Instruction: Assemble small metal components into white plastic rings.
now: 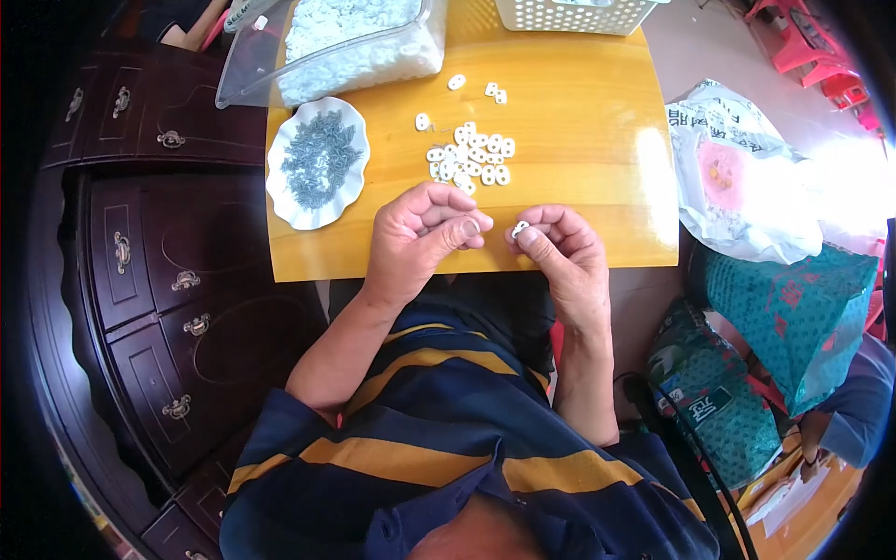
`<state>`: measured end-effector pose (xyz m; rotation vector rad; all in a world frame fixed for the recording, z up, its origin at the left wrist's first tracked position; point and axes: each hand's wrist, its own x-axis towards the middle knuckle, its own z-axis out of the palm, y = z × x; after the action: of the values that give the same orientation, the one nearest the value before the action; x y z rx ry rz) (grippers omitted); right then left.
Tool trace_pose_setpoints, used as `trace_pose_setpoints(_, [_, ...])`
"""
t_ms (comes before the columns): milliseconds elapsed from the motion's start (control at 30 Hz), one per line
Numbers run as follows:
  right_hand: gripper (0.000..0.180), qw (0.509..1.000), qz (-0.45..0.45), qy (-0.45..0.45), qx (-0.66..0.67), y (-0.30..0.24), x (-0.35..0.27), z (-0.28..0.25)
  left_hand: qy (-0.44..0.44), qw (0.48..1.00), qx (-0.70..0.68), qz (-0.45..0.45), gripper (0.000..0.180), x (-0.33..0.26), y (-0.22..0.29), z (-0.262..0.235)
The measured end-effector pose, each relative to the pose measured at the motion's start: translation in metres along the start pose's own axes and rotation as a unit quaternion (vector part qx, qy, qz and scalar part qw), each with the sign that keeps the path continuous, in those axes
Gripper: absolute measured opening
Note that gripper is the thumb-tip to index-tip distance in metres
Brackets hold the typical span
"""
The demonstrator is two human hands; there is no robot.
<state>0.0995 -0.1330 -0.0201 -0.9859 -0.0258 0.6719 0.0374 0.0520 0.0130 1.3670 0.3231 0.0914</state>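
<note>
My right hand [567, 250] pinches a small white plastic piece with two holes [520, 229] between thumb and forefinger, over the table's near edge. Just left of it, my left hand [425, 227] has thumb and fingers pressed together; anything between them is too small to make out. The two hands are a short gap apart. Beyond them on the yellow table [579, 140] lies a loose pile of matching white two-hole pieces [471, 154], with a few thin metal bits beside it. A white scalloped dish [282, 187] at the left holds many small grey metal pins [322, 157].
A clear plastic bin [429, 51] full of white pieces stands at the far left of the table. A white perforated basket [574, 17] sits at the back. Dark wooden drawers [196, 243] flank the left side; bags [784, 308] and another person's arm [821, 434] are at the right.
</note>
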Motion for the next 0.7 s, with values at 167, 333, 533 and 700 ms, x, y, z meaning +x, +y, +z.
trace_pose_setpoints(167, [0.012, 0.999, -0.003, 0.019, -0.026, 0.001, 0.000, 0.003, -0.035, 0.999, -0.013, -0.021, 0.009, 0.003, -0.005, -0.003])
trace_pose_setpoints(333, [0.011, 0.999, 0.000, 0.026, -0.039, 0.001, 0.000, 0.006, -0.028, 0.998, 0.007, 0.051, 0.007, 0.007, -0.016, 0.000])
trace_pose_setpoints(533, [0.011, 0.996, 0.004, 0.051, -0.073, 0.003, -0.001, 0.011, 0.011, 0.994, -0.095, -0.058, 0.011, 0.003, -0.026, 0.006])
trace_pose_setpoints(700, [0.012, 0.993, 0.007, 0.046, -0.106, 0.000, -0.001, 0.012, 0.009, 0.971, -0.216, -0.101, 0.014, 0.004, -0.038, 0.007])
